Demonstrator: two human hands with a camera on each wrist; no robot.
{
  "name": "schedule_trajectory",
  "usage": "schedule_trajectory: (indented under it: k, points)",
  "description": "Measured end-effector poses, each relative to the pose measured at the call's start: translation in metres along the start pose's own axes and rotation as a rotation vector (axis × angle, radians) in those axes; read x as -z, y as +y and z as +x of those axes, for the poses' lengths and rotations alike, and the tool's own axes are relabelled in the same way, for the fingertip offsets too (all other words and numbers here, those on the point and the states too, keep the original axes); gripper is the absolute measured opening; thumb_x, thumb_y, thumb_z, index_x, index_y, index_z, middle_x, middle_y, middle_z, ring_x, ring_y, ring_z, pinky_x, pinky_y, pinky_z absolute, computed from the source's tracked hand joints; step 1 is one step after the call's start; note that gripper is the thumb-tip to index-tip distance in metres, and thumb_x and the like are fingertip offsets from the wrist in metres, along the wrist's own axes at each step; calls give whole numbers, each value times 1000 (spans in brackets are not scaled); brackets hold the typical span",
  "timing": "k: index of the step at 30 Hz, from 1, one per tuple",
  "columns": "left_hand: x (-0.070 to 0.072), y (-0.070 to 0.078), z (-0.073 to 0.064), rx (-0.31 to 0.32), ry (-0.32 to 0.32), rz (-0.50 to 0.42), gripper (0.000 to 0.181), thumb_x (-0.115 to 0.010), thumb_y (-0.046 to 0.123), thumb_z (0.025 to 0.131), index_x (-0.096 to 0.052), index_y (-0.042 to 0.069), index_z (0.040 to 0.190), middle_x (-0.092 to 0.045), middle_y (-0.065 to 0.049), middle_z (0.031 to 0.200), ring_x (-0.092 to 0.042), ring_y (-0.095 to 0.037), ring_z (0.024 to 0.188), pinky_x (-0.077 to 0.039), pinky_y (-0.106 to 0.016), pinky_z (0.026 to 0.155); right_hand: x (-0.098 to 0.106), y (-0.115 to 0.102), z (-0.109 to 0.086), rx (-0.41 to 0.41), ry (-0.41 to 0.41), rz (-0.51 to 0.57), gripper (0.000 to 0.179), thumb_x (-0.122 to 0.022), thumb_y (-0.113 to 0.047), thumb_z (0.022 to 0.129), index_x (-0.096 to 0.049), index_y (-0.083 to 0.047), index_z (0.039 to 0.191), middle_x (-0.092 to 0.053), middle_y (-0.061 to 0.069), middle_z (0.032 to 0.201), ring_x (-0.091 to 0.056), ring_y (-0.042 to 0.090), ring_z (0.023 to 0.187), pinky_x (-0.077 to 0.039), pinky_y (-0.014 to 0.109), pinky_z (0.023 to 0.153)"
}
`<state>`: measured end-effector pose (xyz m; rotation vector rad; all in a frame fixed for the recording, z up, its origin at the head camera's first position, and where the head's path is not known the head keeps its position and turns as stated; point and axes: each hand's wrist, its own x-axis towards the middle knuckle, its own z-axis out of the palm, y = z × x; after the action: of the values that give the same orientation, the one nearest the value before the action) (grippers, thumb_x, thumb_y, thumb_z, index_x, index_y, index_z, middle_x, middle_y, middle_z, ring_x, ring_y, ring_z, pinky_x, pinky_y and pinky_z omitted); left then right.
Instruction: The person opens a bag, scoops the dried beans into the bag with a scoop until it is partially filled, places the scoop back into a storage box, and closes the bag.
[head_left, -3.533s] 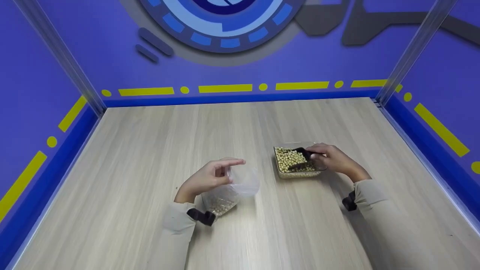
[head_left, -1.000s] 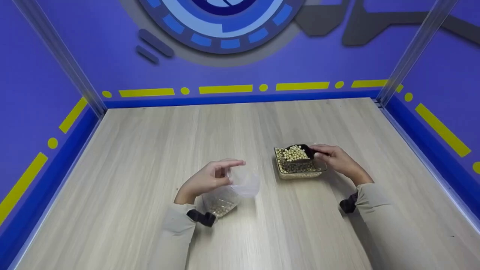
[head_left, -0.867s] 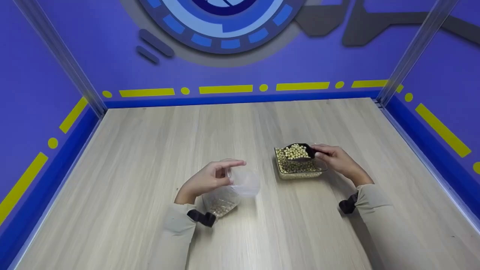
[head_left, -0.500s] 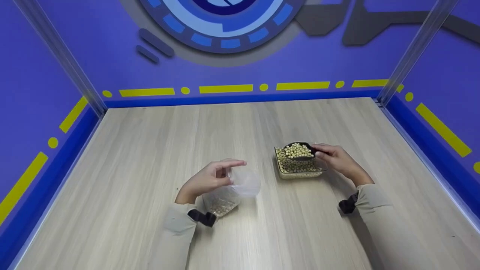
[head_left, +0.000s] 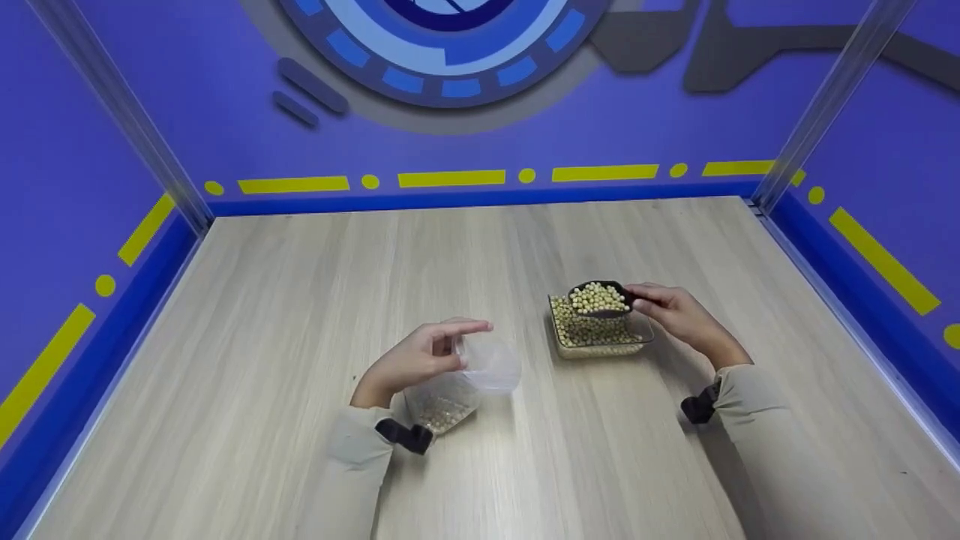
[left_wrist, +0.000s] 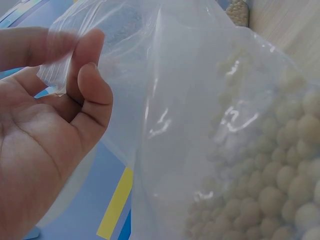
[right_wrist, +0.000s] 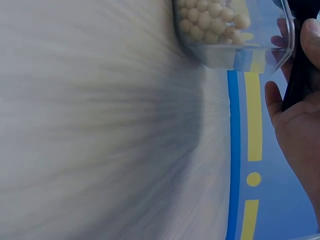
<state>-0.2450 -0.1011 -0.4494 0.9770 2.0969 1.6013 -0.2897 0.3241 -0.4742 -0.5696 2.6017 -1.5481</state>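
Note:
My left hand (head_left: 411, 360) pinches the mouth of a clear zip bag (head_left: 495, 367) between thumb and fingers, the index finger stretched out over the opening. In the left wrist view pale round soybeans (left_wrist: 272, 197) fill the lower part of the bag (left_wrist: 170, 115). My right hand (head_left: 681, 319) grips a black scoop (head_left: 630, 295) by its handle. Heaped with soybeans (head_left: 598, 298), the scoop is held level over a clear rectangular container (head_left: 600, 351) of the same beans. The right wrist view shows the dark handle (right_wrist: 299, 75) lying across the palm beside the container's wall (right_wrist: 220, 57).
The wood-grain table (head_left: 337, 285) runs back to a blue wall (head_left: 465, 199) with yellow marks. Side panels with metal posts (head_left: 825, 97) stand left and right. A black wrist camera (head_left: 405, 435) sits at each cuff.
The scoop, dug into the beans at first, has come up full and levelled above the container, rising slightly with my right hand. My left hand and the bag have stayed in place.

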Motion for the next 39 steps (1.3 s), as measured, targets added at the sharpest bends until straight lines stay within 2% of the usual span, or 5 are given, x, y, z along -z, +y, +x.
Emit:
schedule_trajectory:
  k: [9, 15, 22, 29, 39]
  points:
    - [-1, -1, 1, -8, 7, -8, 52, -55, -8, 85, -51, -2, 136, -49, -19, 141, -43, -7, 75, -41, -16, 68, -1, -11, 3, 26, -11, -30, 40, -54, -13, 97, -54, 9, 131, -49, 31, 136, -46, -16, 109, -39, 5, 91]
    - [-2, -2, 2, 11, 11, -13, 54, -55, -7, 84, -52, 1, 137, -48, -16, 141, -42, -5, 73, -42, -16, 67, -5, -20, 6, 25, -31, -35, 41, -54, -14, 97, -54, 8, 131, -49, 29, 137, -46, -16, 110, -39, 6, 92]
    - [-2, -2, 2, 20, 6, -42, 55, -54, -5, 84, -50, 0, 138, -47, -18, 142, -44, -5, 73, -47, -17, 71, -12, -28, 10, 46, -56, -47, 40, -55, -15, 97, -56, 5, 131, -51, 27, 136, -46, -14, 111, -39, 7, 93]
    - [-3, -3, 3, 14, 3, -49, 54, -53, -8, 85, -49, -2, 138, -47, -19, 142, -46, -5, 75, -49, -17, 73, -23, -39, 14, 107, -89, -48, 36, -55, -14, 96, -60, 3, 127, -55, 25, 133, -50, -10, 112, -41, 9, 92]
    - [-3, -4, 2, -37, -6, -16, 52, -54, -8, 85, -50, -2, 137, -48, -20, 140, -46, -2, 72, -41, -16, 66, -40, -49, 18, 193, -124, -41, 31, -55, -8, 95, -63, 4, 123, -60, 24, 125, -54, -4, 110, -43, 12, 92]
